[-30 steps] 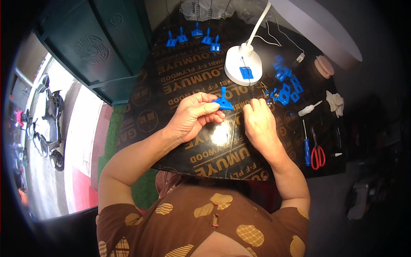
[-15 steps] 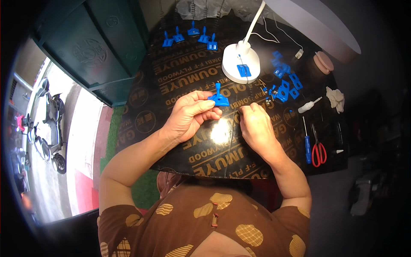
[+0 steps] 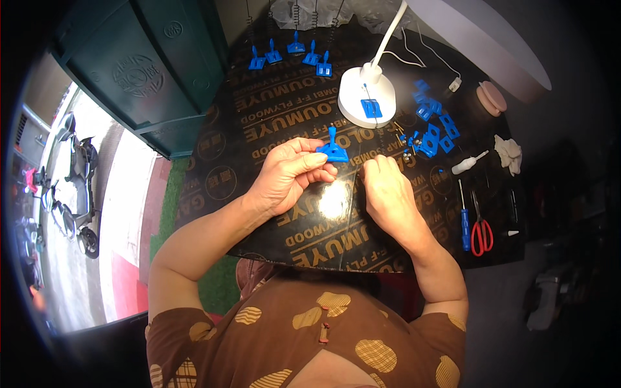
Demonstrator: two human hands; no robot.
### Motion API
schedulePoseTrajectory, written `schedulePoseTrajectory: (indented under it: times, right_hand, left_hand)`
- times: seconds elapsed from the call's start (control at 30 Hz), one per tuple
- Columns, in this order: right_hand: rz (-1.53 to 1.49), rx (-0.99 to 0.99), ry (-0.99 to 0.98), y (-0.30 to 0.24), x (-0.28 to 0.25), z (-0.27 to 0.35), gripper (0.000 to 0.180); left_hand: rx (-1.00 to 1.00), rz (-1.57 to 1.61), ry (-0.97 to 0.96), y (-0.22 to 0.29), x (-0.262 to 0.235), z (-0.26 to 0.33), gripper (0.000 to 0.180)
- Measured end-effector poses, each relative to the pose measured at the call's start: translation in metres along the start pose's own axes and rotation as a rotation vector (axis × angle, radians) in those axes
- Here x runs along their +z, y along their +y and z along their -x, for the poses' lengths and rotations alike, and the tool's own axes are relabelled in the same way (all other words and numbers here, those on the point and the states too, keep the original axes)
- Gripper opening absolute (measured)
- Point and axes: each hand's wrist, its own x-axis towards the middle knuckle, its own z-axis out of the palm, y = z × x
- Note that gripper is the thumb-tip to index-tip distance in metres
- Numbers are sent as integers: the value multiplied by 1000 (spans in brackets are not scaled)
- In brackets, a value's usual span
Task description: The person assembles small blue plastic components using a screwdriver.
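Observation:
Between the thumb and fingers of my left hand point(image 3: 281, 176) is a blue plastic piece point(image 3: 333, 154), with a wide base and a thin post standing up from it. My right hand point(image 3: 391, 194) is closed just to the right of it, thumb and fingertips pressed together, apart from the piece. What those fingertips hold, if anything, is too small to make out. Right of the hands lie loose blue plastic parts point(image 3: 429, 143), with small metal bits point(image 3: 407, 155) beside them. Another blue part point(image 3: 372, 108) rests on the white lamp base point(image 3: 347, 103).
Several similar blue pieces point(image 3: 295, 45) with coiled wires stand at the back left of the dark table point(image 3: 259, 136). To the right are a white squeeze bottle point(image 3: 464, 166), a screwdriver point(image 3: 465, 229), red-handled scissors point(image 3: 481, 238), crumpled tissue point(image 3: 508, 155) and a pink round object point(image 3: 491, 99).
The view has shifted slightly. My left hand keeps the blue piece in the same grip, and my right hand has barely moved.

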Motion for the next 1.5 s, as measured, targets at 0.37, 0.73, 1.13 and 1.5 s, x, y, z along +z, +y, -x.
schedulePoseTrajectory:
  times: [0.37,0.73,1.13,1.5]
  right_hand:
    - [-902,350,174,-7,-3,-2,10]
    - [-918,254,235,-13,0,-1,6]
    - [-636,78,317,-16,-1,-6,11]
    - [-544,37,343,-19,-1,-6,13]
  left_hand:
    - [-1,-18,15,-4,2,3,27]
    - [36,-75,-22,-11,9,8,30]
    - [112,-164,-34,-16,14,10,30]
    - [163,-257,-17,-19,19,14,29]
